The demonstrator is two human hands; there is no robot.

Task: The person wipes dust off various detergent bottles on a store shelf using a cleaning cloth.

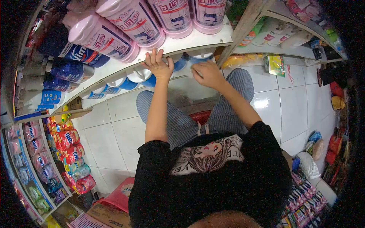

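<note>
My left hand rests with its fingers spread on the edge of a white shelf, just below a row of pink bottles. Nothing is held in it. To the right, my right hand is in front of the lower shelf with its fingers curled; whether they hold anything is hidden. Blue containers with white lids stand on the lower shelf, under and behind my hands. Dark blue Vim bottles lie at an angle left of the pink ones.
Red and teal packets fill a low rack at the left. More bottles stand on the right shelf, with a yellow-green packet below it. A pink basket and cardboard box are at the lower left. White tiles cover the floor.
</note>
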